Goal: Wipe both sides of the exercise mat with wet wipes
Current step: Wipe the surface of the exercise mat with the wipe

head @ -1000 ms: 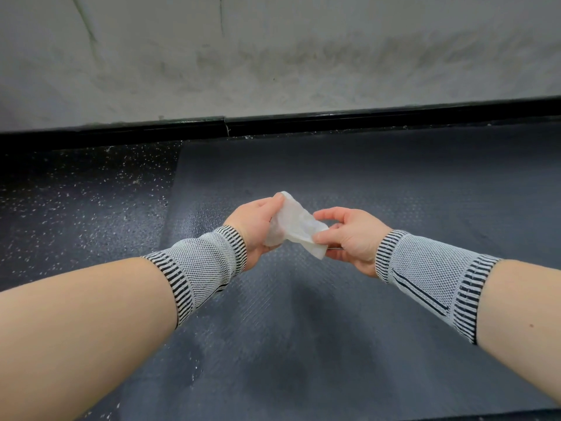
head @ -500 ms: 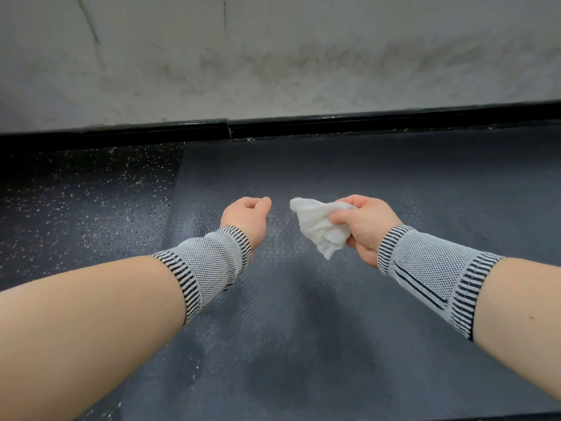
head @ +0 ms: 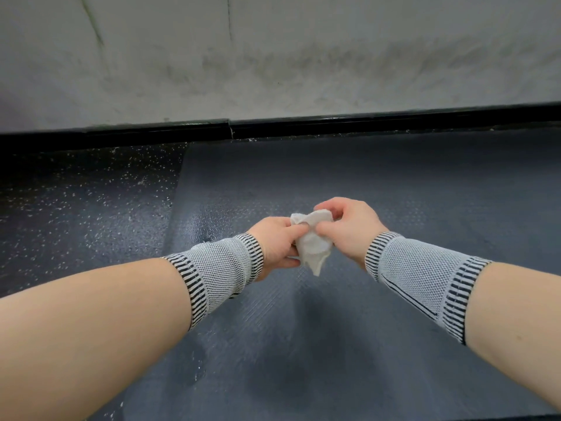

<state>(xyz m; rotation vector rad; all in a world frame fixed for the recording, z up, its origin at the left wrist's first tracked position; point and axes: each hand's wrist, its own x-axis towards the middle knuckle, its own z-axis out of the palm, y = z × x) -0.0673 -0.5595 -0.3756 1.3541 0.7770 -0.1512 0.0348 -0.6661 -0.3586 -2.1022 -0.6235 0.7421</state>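
Left hand [head: 277,243] back at wipe [head: 312,241], beside right hand [head: 349,227], above mat [head: 394,192].

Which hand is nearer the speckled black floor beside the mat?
Left. The left hand holds the white wet wipe closer to the speckled black floor; the right hand grips it farther away.

No text, label, brand, number or sign can be read anywhere in front of me. The knitted sleeves on my wrists carry only stripes, and the wet wipe [head: 312,241] I hold shows no print.
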